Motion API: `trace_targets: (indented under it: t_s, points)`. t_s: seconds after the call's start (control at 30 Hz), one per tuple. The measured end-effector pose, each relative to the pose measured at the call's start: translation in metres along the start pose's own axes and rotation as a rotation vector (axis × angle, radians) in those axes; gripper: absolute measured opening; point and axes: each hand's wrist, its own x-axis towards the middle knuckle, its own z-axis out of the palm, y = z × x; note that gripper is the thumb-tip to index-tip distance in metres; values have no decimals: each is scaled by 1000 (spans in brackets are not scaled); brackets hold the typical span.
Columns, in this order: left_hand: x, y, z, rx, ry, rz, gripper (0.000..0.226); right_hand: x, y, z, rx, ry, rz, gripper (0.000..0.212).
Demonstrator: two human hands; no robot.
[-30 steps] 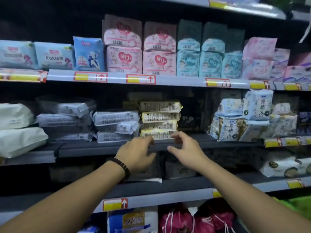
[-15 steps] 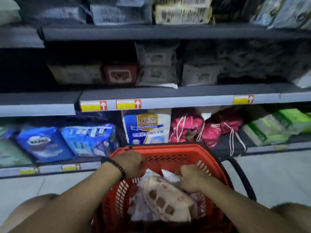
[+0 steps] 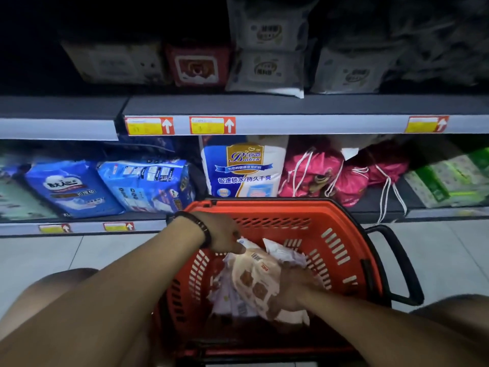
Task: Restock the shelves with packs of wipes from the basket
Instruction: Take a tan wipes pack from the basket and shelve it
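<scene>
You are taking a wipes pack (image 3: pixel 254 279) from the basket (image 3: pixel 344 215), left grip (image 3: pixel 222 234) pinching its top and right grip (image 3: pixel 291 290) clasping its side. Next it probably needs lifting to the shelf (image 3: pixel 291 104).

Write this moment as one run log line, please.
phase: pickup | left hand: holds top end of beige wipes pack | right hand: grips its lower end | location: inside red basket

I am standing in a shop aisle: shelves (image 3: pixel 317 124) carrying yellow price tags (image 3: pixel 149 125) are holding packs (image 3: pixel 71 186), a red basket (image 3: pixel 264 205) sitting before me.
</scene>
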Motion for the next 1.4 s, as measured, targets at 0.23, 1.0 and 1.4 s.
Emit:
trace_targets:
  t_s: [0.23, 1.0, 1.4]
  points:
    - [-3, -13, 6, -63, 5, -93, 59, -9, -5, -10, 87, 109, -57, 119]
    - [-99, -55, -22, -1912, 527, 72, 34, -97, -32, -159, 918, 640, -502, 121]
    - [-155, -153, -40, -1843, 1083, 342, 36, -79, -159, -211, 970, 767, -787, 59]
